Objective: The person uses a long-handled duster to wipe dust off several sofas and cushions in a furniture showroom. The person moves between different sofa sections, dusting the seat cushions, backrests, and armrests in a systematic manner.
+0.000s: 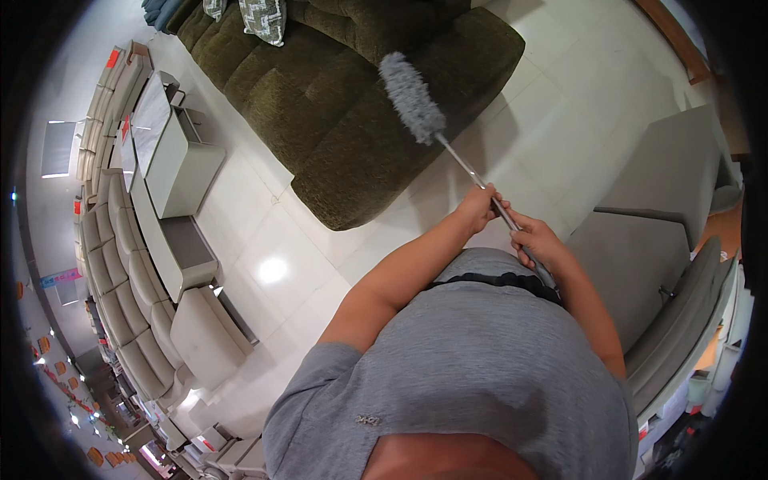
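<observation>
A grey fluffy duster (413, 99) on a metal pole runs up and left from my waist. Its head appears over the seat of a dark olive-green plush sofa (336, 120); whether it touches the fabric I cannot tell. My left hand (478, 209) grips the upper part of the pole, and my right hand (534, 239) is closed round the lower part, nearer my body. The handle's end reaches my waist at the right. Two patterned cushions, one of them a grey and white cushion (264, 19), lie on the sofa at the top.
Pale floor tiles (288, 252) lie between the sofa and a white and grey coffee table (180, 174) at the left. Beyond it stands a long beige sofa (120, 288) with a footrest section (207, 336). A grey upholstered sofa (636, 258) is close on the right.
</observation>
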